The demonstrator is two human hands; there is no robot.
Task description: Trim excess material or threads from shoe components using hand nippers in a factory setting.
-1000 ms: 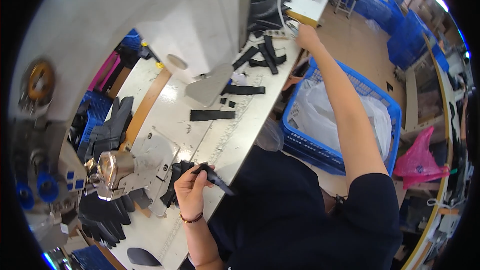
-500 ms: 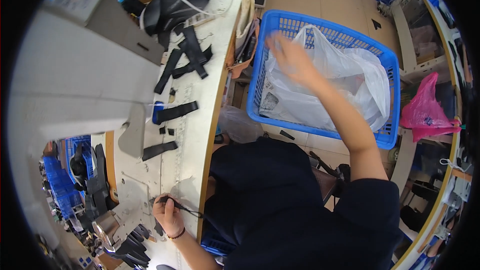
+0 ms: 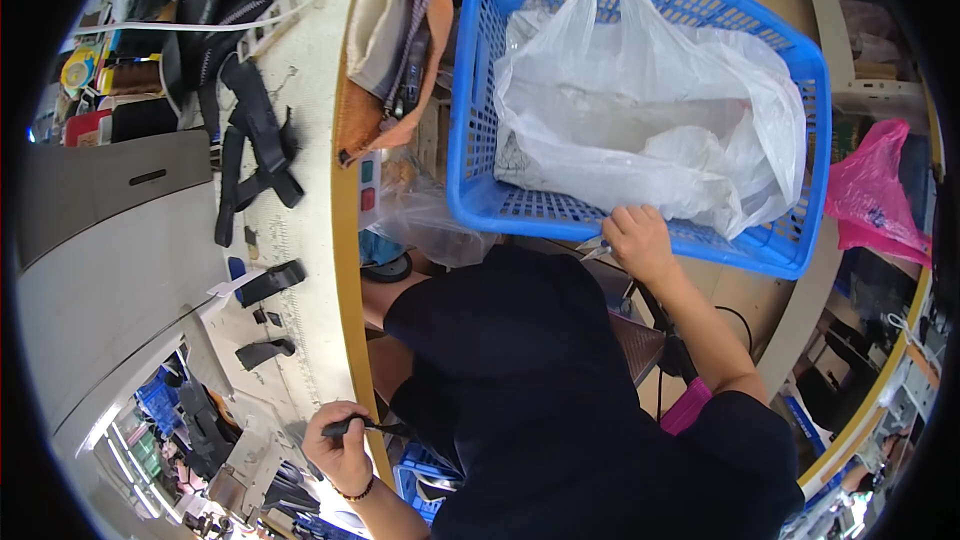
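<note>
Near the table edge at the lower left, my left hand (image 3: pixel 340 448) is closed on a small black strap piece (image 3: pixel 345 427), which sticks out to the right past the fingers. My right hand (image 3: pixel 640 242) is at the near rim of a blue plastic basket (image 3: pixel 540 228), fingers curled. From it a small silvery pointed tool (image 3: pixel 596 249) juts to the left; its handle is hidden in the fist. Whether the knuckles touch the rim I cannot tell. Inside the basket lies a crumpled white plastic bag (image 3: pixel 570 155) with its mouth open.
Black strap pieces (image 3: pixel 262 130) lie along the white table (image 3: pixel 310 240), beside a grey-white sewing machine body (image 3: pixel 110 250). An orange fabric pouch (image 3: pixel 430 80) hangs at the table's edge. A pink plastic bag (image 3: pixel 880 195) is at the far right.
My right hand has come down from above the basket to its near rim, and the silvery tool now shows. My left hand still holds the strap piece. The view has shifted.
</note>
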